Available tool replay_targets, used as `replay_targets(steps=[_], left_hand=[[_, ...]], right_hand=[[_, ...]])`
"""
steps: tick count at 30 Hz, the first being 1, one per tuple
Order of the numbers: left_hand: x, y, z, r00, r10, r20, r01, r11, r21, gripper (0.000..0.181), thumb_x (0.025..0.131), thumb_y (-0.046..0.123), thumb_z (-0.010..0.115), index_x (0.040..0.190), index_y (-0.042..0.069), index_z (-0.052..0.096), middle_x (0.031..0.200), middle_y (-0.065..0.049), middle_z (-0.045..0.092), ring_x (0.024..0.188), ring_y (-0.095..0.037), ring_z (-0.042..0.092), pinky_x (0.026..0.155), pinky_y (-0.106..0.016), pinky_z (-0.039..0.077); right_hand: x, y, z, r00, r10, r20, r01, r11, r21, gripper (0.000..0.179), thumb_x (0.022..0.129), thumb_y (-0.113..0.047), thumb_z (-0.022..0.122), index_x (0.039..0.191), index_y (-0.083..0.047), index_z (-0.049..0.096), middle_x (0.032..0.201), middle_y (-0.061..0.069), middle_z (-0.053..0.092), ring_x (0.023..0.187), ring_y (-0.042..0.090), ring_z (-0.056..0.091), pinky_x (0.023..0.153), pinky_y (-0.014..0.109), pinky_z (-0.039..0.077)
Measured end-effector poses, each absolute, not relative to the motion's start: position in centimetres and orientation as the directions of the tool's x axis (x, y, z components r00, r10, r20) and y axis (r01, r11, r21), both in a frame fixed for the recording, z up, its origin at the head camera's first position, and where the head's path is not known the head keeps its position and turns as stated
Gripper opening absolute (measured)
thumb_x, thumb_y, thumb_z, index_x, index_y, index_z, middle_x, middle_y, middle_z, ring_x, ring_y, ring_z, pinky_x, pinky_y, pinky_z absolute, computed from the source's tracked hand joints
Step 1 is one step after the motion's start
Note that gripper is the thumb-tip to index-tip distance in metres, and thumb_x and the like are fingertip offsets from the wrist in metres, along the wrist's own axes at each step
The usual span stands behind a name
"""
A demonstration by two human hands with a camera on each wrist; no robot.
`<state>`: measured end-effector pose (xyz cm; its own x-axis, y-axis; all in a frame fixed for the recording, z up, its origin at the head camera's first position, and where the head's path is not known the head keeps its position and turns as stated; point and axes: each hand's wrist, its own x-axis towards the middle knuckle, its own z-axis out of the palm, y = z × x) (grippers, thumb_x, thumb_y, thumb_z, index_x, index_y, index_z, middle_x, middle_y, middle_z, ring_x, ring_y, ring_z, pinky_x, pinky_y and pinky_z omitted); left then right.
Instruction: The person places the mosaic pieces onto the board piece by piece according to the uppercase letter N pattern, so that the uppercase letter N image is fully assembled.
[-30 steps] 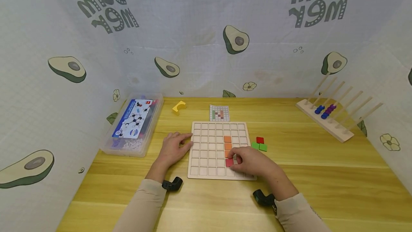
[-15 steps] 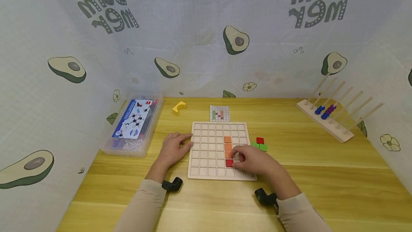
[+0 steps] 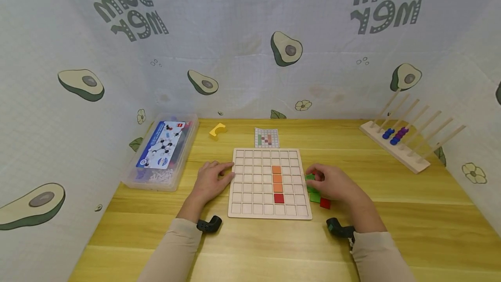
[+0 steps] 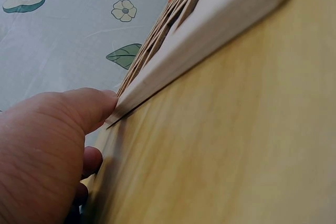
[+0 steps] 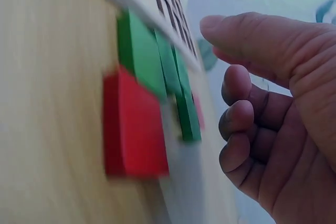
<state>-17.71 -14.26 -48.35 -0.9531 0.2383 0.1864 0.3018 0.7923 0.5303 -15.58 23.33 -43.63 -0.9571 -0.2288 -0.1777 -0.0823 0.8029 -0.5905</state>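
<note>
A wooden grid board (image 3: 254, 179) lies in the middle of the table. One of its columns holds a run of 3 orange tiles (image 3: 277, 178) with a red tile (image 3: 279, 198) just below. My left hand (image 3: 210, 181) rests at the board's left edge, fingertips touching its side. Just right of the board, my right hand (image 3: 336, 182) hovers over loose tiles, partly hiding them. Those include a green tile (image 3: 315, 197) and a red tile (image 3: 325, 203). In the right wrist view, nothing sits between thumb and fingers, apart from the red block-like tile (image 5: 140, 132) and green tiles (image 5: 142, 56).
A small printed grid card (image 3: 267, 137) lies behind the board, with a yellow arch block (image 3: 218, 130) to its left. A clear plastic box (image 3: 182, 156) stands at the left. A wooden peg rack (image 3: 411, 158) with blue and purple beads is at the right.
My right hand has let go of the red tile, now in its cell below the orange ones, and moved right over the loose tiles. The left hand stays put.
</note>
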Motion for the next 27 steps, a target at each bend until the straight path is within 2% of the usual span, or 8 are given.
replay_targets(steps=[7, 17, 27], left_hand=[[-17.7, -14.3, -48.4, -0.955, 0.235, 0.182, 0.296, 0.791, 0.535, 0.038, 0.096, 0.035, 0.071, 0.132, 0.024, 0.071, 0.080, 0.004, 0.053, 0.080, -0.016, 0.039, 0.080, -0.036, 0.030], [-17.9, -14.1, -48.6, -0.953, 0.242, 0.182, 0.302, 0.793, 0.529, 0.038, 0.097, 0.036, 0.070, 0.133, 0.024, 0.070, 0.081, 0.004, 0.053, 0.080, -0.016, 0.040, 0.080, -0.036, 0.030], [-17.8, -14.2, -48.5, -0.952, 0.237, 0.193, 0.304, 0.796, 0.523, 0.038, 0.096, 0.036, 0.070, 0.132, 0.022, 0.071, 0.082, 0.003, 0.055, 0.080, -0.016, 0.041, 0.080, -0.036, 0.032]], right_hand=[[-16.2, 25.9, -44.3, -0.975, -0.168, -0.143, -0.059, 0.823, -0.564, 0.024, 0.098, -0.024, 0.068, 0.117, -0.010, 0.066, 0.085, 0.004, 0.054, 0.077, 0.019, 0.050, 0.069, 0.033, 0.039], [-17.2, 27.3, -44.9, -0.980, -0.064, -0.187, 0.045, 0.847, -0.529, 0.032, 0.102, -0.032, 0.062, 0.125, -0.010, 0.064, 0.099, 0.010, 0.061, 0.088, 0.025, 0.055, 0.075, 0.035, 0.044], [-17.7, 27.9, -45.1, -0.976, -0.137, -0.171, -0.016, 0.824, -0.566, 0.031, 0.097, -0.023, 0.068, 0.121, -0.005, 0.064, 0.092, 0.008, 0.060, 0.077, 0.019, 0.052, 0.068, 0.032, 0.041]])
